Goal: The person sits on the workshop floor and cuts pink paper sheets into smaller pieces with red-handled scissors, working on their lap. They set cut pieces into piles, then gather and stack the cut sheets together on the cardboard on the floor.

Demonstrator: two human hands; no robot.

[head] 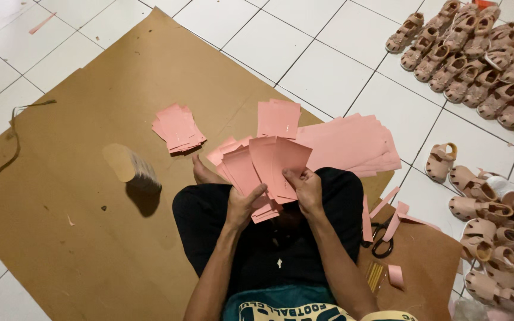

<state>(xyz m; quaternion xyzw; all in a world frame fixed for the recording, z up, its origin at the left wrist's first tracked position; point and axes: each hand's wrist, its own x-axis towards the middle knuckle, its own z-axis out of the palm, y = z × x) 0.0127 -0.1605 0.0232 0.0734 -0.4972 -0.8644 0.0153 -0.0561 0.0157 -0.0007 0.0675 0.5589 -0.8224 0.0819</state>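
I sit cross-legged on brown paper [90, 238] spread over a white tiled floor. My left hand [242, 205] grips a fanned stack of pink cut sheets [242, 172] from below. My right hand [306, 187] pinches the upper sheets of the fan [281, 157] near their lower edge. Both hands hover over my lap, close together. A second pink stack [178, 128] lies on the paper to the left, another [278, 117] just beyond the fan, and a wide spread of pink sheets [352, 142] lies to the right.
A tan stack of oval sole-shaped pieces [131, 166] stands at my left. Black scissors [381, 235] and pink strips [395, 221] lie by my right knee. Several pink sandals [477, 59] fill the top right, with several more [495, 232] along the right edge.
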